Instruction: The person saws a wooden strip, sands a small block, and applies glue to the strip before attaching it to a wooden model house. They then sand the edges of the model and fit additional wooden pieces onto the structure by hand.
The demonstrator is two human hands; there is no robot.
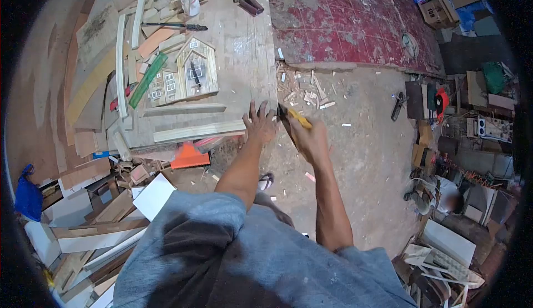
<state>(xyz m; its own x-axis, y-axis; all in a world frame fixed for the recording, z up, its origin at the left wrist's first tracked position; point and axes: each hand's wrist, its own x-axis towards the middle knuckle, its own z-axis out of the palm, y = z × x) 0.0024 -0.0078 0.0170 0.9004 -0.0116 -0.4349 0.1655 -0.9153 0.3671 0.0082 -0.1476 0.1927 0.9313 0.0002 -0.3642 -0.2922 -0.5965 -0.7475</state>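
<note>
My left hand lies with fingers spread at the right edge of the wooden worktable. Its palm side overlaps the end of a long pale wood strip along the table's near edge. Just off that edge, my right hand is closed around a yellow-and-black hand tool, whose dark front end meets the table edge by my left fingertips. I cannot tell the tool's exact kind. A shorter wood strip lies behind the long one, below a small wooden house model with white windows.
Wood strips, a green piece and a black rod-like tool crowd the table's left. An orange object sits below its near edge. Offcuts litter the floor. Board scraps pile at left. A person is at far right.
</note>
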